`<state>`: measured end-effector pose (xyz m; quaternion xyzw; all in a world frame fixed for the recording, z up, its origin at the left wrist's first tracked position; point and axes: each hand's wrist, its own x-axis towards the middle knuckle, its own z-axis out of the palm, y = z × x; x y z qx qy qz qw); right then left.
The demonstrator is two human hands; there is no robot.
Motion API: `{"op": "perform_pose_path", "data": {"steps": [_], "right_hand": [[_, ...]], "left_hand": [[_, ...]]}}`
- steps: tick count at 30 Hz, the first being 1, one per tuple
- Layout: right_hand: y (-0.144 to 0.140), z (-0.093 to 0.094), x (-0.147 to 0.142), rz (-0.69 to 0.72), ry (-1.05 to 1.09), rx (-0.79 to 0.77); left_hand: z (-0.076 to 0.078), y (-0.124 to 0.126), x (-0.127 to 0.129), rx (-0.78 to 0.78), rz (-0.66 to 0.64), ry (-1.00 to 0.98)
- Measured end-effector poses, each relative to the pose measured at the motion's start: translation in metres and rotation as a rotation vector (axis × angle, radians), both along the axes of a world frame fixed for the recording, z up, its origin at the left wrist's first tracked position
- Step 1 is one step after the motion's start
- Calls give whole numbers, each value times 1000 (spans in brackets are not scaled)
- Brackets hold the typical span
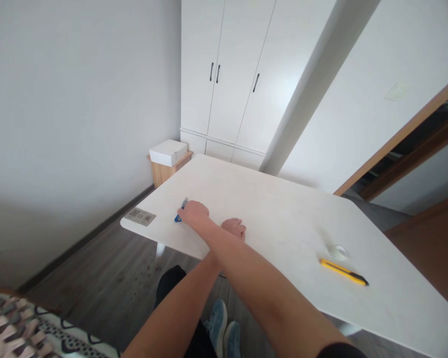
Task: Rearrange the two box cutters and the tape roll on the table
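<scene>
While the right hand (194,213) covers it, the slim blue pen (181,209) lies flat.

I see a matt white table (283,209), smooth-topped, above dark wood-grain flooring (108,268). A blue plastic pen (180,211) lies under my right hand (194,214). The yellow cutter (343,271) looks like glossy plastic; the tape roll (338,251) beside it is clear and shiny. The wardrobe (227,74) is matt white, with dark handles; the small stand (167,169) is pale wood.
</scene>
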<state>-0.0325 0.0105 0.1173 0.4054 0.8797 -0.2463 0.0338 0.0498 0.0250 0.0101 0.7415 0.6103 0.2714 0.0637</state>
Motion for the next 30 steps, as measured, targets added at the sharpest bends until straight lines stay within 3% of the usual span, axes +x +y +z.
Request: {"op": "perform_pose_path", "data": {"steps": [5, 8, 10, 13, 17, 20, 23, 26, 30], "right_hand": [[-7, -23, -37, -154, -73, -16], [0, -26, -25, -138, -51, -50], [11, -20, 1, -146, -20, -39], [32, -2, 77, -216, 17, 88], [52, 15, 237, -267, 28, 266], [49, 10, 371, -333, -28, 316], [35, -4, 476, -440, -136, 308], [21, -18, 530, -475, -154, 315], [15, -28, 542, -466, -89, 332]], "left_hand": [[4, -4, -1, 31, 18, 28], [1, -3, -2, 45, 12, 29], [-1, -2, -2, 48, 3, 27], [0, -4, -2, 52, -3, 23], [7, -10, -3, 90, -26, 34], [10, -12, -3, 115, -9, 58], [9, -10, -2, 113, 20, 76], [9, -10, -2, 115, 16, 84], [9, -11, -4, 121, 7, 94]]}}
